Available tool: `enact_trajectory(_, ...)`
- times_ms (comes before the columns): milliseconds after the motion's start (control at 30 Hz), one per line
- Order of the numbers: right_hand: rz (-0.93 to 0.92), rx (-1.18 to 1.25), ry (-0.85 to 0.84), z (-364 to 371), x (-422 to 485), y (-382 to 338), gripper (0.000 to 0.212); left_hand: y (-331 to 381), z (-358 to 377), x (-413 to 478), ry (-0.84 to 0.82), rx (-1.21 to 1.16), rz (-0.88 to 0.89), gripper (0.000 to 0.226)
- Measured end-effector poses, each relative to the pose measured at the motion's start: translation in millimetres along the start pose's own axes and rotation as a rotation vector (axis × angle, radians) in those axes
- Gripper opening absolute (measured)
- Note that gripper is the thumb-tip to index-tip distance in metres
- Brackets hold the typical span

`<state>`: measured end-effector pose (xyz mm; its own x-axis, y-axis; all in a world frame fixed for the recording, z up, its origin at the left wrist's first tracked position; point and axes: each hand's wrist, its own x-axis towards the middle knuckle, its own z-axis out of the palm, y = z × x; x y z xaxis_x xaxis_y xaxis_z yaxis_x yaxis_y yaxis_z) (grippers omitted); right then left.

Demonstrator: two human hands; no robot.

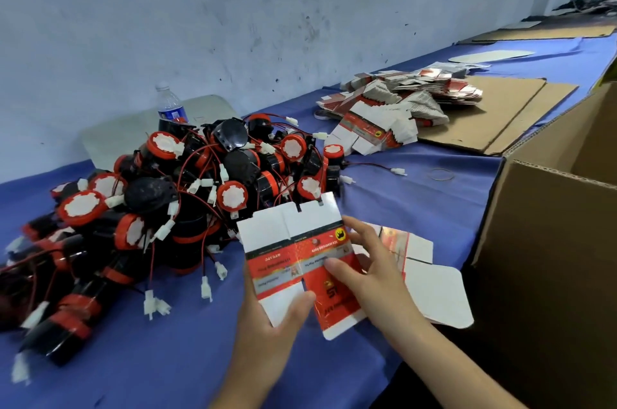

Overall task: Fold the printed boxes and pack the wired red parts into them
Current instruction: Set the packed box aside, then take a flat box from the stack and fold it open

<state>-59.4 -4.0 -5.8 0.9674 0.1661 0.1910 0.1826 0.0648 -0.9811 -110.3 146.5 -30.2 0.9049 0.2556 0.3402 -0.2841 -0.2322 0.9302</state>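
Note:
A flat printed box blank [293,251], red and white, is held up over the blue table near its front edge. My left hand [270,325] grips its lower edge, thumb on the printed face. My right hand [364,265] pinches its right side, thumb on the red panel. Another unfolded blank [430,285] lies flat on the cloth behind my right hand. A big heap of red and black wired parts [160,194] with white connectors lies to the left of the held blank. A stack of flat printed blanks [394,104] sits farther back on the right.
A large open cardboard carton [551,241] stands at the table's right edge. Flat cardboard sheets [500,111] lie beyond the stack. A water bottle [170,104] stands behind the heap by the wall. A thin rubber band [441,174] lies on the blue cloth [417,201].

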Motion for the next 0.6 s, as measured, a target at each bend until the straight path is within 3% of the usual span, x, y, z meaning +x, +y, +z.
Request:
enact_trajectory(133, -0.021, -0.226, -0.081, 5.3, 4.4, 2.9, 0.069, 0.4, -2.8, 0.8, -0.005, 0.020, 0.004, 0.062)
enact_trajectory(233, 0.003, -0.268, -0.159, 8.2, 5.1, 3.9, 0.073, -0.5, -4.4, -2.0, -0.056, 0.053, 0.021, 0.073)
enact_trajectory(367, 0.028, -0.340, -0.326, 11.5, 6.9, 1.1, 0.100, -1.2, -3.0, -7.7, -0.048, 0.102, 0.022, 0.080)
enact_trajectory(533, 0.046, -0.375, -0.419, 9.6, 7.9, -3.0, 0.099, 10.0, -7.0, -3.0, -0.106, -0.021, 0.155, 0.108)
enact_trajectory(600, 0.057, -0.338, -0.442, 6.8, 8.4, -3.2, 0.092, 18.2, -5.4, -2.3, -0.135, -0.100, 0.248, 0.091)
